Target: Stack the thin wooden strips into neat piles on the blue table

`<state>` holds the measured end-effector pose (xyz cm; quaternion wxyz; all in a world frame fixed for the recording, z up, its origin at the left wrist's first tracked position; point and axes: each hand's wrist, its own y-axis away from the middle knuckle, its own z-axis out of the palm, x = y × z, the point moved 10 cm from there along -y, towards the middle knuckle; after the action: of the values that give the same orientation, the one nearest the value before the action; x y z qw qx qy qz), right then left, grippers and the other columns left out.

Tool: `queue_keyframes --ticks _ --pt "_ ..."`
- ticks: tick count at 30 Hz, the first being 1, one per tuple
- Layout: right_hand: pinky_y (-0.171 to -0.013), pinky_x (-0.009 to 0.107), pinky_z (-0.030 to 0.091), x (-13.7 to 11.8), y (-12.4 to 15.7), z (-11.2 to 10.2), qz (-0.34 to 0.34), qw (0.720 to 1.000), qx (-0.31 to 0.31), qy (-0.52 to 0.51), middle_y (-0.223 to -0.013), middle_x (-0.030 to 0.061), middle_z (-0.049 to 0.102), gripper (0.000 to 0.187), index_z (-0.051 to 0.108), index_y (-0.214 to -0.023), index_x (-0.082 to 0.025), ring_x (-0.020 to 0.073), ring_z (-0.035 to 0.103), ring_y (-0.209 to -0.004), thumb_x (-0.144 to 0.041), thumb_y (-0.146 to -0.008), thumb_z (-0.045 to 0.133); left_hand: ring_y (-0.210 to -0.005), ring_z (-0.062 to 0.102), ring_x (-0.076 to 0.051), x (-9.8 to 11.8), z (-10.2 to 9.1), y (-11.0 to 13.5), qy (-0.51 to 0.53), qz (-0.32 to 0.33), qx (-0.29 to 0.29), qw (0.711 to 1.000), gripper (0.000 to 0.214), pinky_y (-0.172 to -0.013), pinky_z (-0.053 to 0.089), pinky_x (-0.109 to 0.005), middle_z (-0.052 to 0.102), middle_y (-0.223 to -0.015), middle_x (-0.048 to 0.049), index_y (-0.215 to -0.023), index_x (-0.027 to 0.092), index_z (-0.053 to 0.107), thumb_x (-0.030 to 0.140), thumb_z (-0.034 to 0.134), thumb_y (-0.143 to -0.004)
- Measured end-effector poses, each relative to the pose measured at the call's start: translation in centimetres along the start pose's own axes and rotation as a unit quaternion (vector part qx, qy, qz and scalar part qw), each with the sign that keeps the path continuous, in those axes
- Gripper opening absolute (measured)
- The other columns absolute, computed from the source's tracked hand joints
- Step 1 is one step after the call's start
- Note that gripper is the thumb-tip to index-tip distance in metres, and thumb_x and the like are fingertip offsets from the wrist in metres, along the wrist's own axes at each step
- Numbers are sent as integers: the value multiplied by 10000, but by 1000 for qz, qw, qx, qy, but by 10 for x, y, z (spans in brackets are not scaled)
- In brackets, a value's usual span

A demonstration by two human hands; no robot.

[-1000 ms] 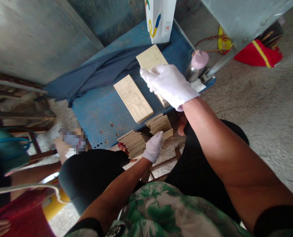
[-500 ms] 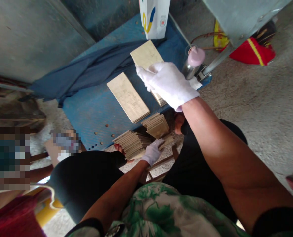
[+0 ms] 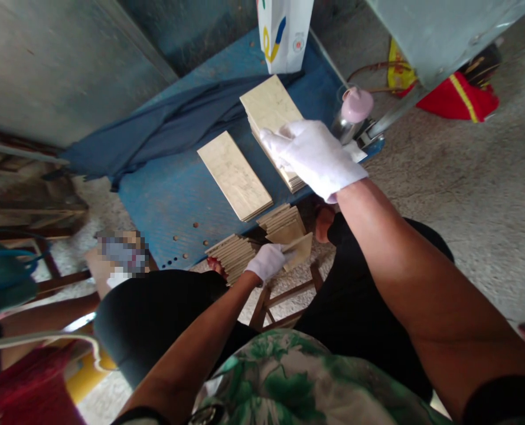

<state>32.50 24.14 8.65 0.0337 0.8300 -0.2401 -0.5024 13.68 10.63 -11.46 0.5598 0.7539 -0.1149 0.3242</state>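
Note:
My left hand (image 3: 268, 262), in a white glove, grips a thin cream tile (image 3: 303, 248) low between my knees. The tile is tilted, its near end hidden by the fingers. Beside this hand, a row of tiles on edge (image 3: 230, 258) leans together, with a smaller leaning batch (image 3: 284, 223) just beyond. My right hand (image 3: 313, 154), also gloved, is over the near part of a tall tile stack (image 3: 273, 100) on the blue bench, fingers stretched out and holding nothing visible; whether it touches the stack I cannot tell. A lower tile stack (image 3: 235, 177) lies to its left.
The blue bench (image 3: 156, 215) carries a dark cloth (image 3: 156, 127), a white paper bag (image 3: 289, 41) and a bottle with a pink lid (image 3: 356, 106). A metal panel (image 3: 448, 29) juts in at upper right. A wooden stool frame (image 3: 284, 296) is below my left hand. Another person's arm (image 3: 54, 316) shows at left.
My left hand has shifted left and up, and the tile in it has risen to a steeper tilt. My right hand has dropped slightly, showing more of the tall stack. The view has shifted a little.

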Motion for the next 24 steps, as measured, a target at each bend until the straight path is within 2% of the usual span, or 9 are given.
queue_keyframes --ticks 2,3,6,8,11,14,17,20,24 --pt "-571 225 344 2 1 0 5 1000 -1 12 -646 0 533 406 562 -715 -159 105 498 -621 -519 -893 502 -660 653 -181 16 -19 15 46 -5 -38 998 244 -606 525 -247 725 -725 -33 -830 152 738 366 696 -721" --pt "-574 224 341 2 2 0 6 1000 -3 21 -638 -2 529 399 560 -705 -157 104 496 -621 -505 -893 509 -639 645 -170 23 -33 23 83 -11 -35 996 253 -586 518 -237 719 -714 -28 -811 148 731 377 717 -704" --pt "-574 228 326 2 6 4 3 999 -15 42 -613 -7 525 402 560 -677 -154 99 480 -598 -487 -896 513 -586 621 -137 39 -87 47 161 -31 23 986 286 -528 506 -210 711 -703 -23 -777 146 717 411 756 -677" --pt "-569 232 318 1 7 9 -1 998 -27 49 -605 -9 533 424 564 -668 -154 95 468 -577 -504 -898 499 -629 644 -150 49 -121 58 232 -21 65 970 331 -568 544 -230 724 -771 -45 -847 133 716 402 775 -665" --pt "-571 238 324 0 7 16 7 997 -42 57 -624 -9 562 458 579 -685 -158 99 476 -571 -555 -891 479 -726 680 -197 66 -161 67 342 23 100 934 417 -651 597 -310 728 -872 -87 -962 101 694 362 797 -654" --pt "-595 253 364 -1 7 29 29 994 -71 84 -673 12 608 524 613 -758 -162 127 535 -611 -642 -871 436 -742 688 -220 77 -193 68 380 67 131 913 447 -608 612 -336 722 -884 -100 -1009 86 678 340 796 -661" --pt "-709 298 443 -1 6 46 40 984 -97 141 -913 83 675 628 631 -1039 -156 199 624 -815 -714 -819 445 -733 690 -229 76 -215 67 385 86 146 907 454 -545 607 -323 718 -883 -101 -1038 82 667 340 780 -681" --pt "-872 368 463 1 6 66 23 976 -89 196 -1219 167 591 885 415 -1383 -137 283 584 -1088 -729 -738 547 -683 685 -223 61 -225 64 409 74 148 897 452 -530 609 -345 716 -870 -97 -1033 85 660 351 774 -687" --pt "-978 395 440 2 11 103 -39 967 -76 238 -1375 219 449 1157 177 -1495 -102 329 498 -1220 -704 -636 664 -633 679 -223 34 -231 59 455 46 145 877 466 -536 606 -377 718 -843 -101 -1046 92 648 382 761 -699"
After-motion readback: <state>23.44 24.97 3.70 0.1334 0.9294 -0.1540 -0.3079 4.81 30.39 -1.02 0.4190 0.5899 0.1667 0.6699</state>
